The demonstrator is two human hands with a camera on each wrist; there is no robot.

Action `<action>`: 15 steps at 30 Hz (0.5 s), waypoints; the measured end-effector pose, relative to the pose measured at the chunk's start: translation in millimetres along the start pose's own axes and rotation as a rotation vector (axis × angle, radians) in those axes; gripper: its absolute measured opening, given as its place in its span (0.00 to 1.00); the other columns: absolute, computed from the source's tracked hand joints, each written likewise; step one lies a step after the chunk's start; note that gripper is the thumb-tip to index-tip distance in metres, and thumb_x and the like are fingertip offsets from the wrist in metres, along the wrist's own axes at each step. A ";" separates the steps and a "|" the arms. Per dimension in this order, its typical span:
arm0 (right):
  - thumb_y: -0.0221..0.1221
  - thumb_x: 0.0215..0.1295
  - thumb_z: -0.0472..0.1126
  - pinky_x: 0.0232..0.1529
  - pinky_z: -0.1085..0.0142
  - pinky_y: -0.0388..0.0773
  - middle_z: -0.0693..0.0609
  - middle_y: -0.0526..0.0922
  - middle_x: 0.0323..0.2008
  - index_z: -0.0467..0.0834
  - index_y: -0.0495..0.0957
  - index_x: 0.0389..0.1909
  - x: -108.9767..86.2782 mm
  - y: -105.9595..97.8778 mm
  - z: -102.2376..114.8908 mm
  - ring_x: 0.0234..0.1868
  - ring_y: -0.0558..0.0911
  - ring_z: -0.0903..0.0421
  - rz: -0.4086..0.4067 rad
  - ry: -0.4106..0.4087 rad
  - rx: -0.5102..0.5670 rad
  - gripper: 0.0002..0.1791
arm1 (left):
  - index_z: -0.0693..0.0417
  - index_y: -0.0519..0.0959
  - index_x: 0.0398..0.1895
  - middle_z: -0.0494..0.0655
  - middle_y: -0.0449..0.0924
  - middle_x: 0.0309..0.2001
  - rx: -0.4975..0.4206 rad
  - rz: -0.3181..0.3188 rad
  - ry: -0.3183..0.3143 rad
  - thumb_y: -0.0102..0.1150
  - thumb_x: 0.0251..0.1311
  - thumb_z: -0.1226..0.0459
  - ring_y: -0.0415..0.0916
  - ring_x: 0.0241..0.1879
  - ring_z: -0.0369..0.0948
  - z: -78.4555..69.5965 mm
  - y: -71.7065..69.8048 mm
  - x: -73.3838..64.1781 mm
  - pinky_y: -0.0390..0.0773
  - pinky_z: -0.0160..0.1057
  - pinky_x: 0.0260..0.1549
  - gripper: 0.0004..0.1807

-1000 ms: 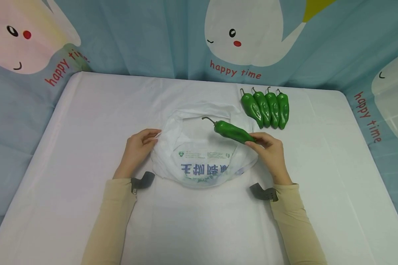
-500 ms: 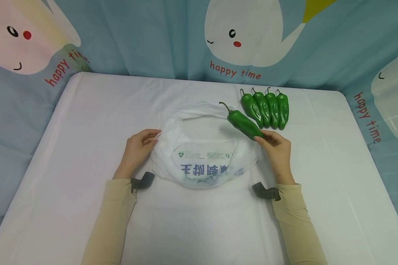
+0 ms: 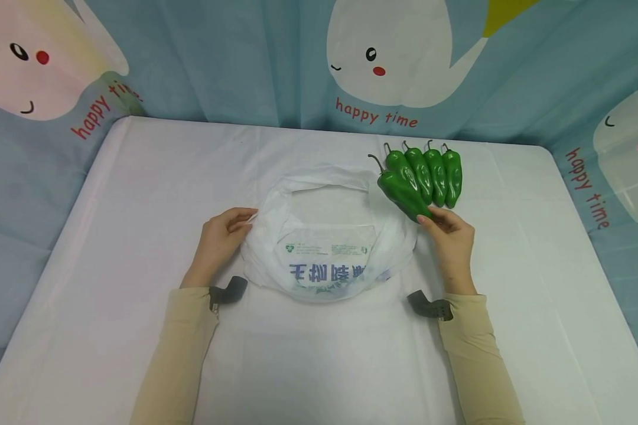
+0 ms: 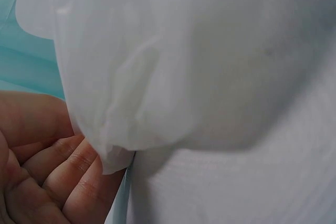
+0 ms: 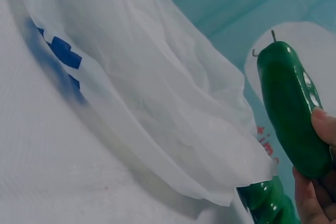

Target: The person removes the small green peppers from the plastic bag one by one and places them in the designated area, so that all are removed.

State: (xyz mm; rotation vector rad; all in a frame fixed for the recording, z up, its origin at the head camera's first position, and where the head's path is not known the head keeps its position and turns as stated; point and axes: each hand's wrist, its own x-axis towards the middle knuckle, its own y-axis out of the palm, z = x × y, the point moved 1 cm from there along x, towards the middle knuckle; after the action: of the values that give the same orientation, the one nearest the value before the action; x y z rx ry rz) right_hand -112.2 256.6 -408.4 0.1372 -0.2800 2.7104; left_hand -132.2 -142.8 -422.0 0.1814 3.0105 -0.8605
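My right hand (image 3: 453, 245) grips the lower tip of a green pepper (image 3: 400, 190), holding it tilted with its stem pointing up and left. That pepper is above the right rim of a white plastic bag (image 3: 268, 251), whose mouth gapes upward on the table. At the bag's left edge, my left hand (image 3: 220, 239) pinches the thin plastic; the left wrist view shows the bag fold (image 4: 118, 150) at the fingers. Behind the held pepper, several more green peppers (image 3: 437, 177) lie side by side, stems away from me. The held one partly covers the leftmost.
A white cloth covers the table (image 3: 319, 366). Its far edge meets a blue curtain (image 3: 234, 65) printed with whales. Dark wrist cameras (image 3: 230, 290) are strapped at both cuffs.
My right hand has carried the pepper right and slightly back, from over the bag's mouth to its right rim. The left hand and the bag stay nearly still.
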 end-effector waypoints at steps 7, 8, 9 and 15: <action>0.67 0.53 0.30 0.39 0.75 0.79 0.55 0.84 0.32 0.32 0.83 0.40 2.8 -4.5 -4.5 0.33 0.81 0.60 -0.050 0.014 0.097 0.12 | 0.62 0.77 0.54 0.60 0.78 0.51 0.009 0.000 0.000 0.54 0.62 0.73 0.77 0.51 0.52 -0.3 0.0 -0.6 0.77 0.46 0.50 0.16; 0.67 0.53 0.30 0.39 0.75 0.79 0.55 0.84 0.32 0.33 0.83 0.40 3.1 -5.2 -5.1 0.33 0.81 0.61 -0.055 0.013 0.097 0.12 | 0.62 0.77 0.54 0.60 0.78 0.51 0.009 0.000 0.001 0.54 0.62 0.73 0.77 0.51 0.52 -0.4 0.0 -0.7 0.77 0.46 0.50 0.16; 0.67 0.53 0.31 0.39 0.75 0.79 0.55 0.84 0.32 0.33 0.83 0.39 3.5 -5.7 -5.4 0.33 0.81 0.61 -0.060 0.015 0.105 0.12 | 0.62 0.77 0.54 0.61 0.78 0.51 0.008 0.000 0.000 0.54 0.62 0.73 0.77 0.51 0.52 -0.4 0.0 -0.7 0.77 0.47 0.50 0.16; 0.67 0.53 0.30 0.39 0.75 0.78 0.55 0.84 0.31 0.33 0.83 0.39 5.9 -7.6 -6.0 0.34 0.81 0.60 -0.090 0.038 0.138 0.12 | 0.62 0.77 0.54 0.61 0.78 0.52 0.004 0.002 0.003 0.54 0.62 0.73 0.77 0.51 0.52 -0.8 -0.3 -0.8 0.77 0.46 0.50 0.16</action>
State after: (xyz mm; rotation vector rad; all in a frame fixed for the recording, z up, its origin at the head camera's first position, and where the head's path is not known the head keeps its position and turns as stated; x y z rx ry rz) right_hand -114.8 266.9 -412.1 0.1345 -0.0733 2.6389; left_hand -131.4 -142.7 -421.1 0.1861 3.0112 -0.8669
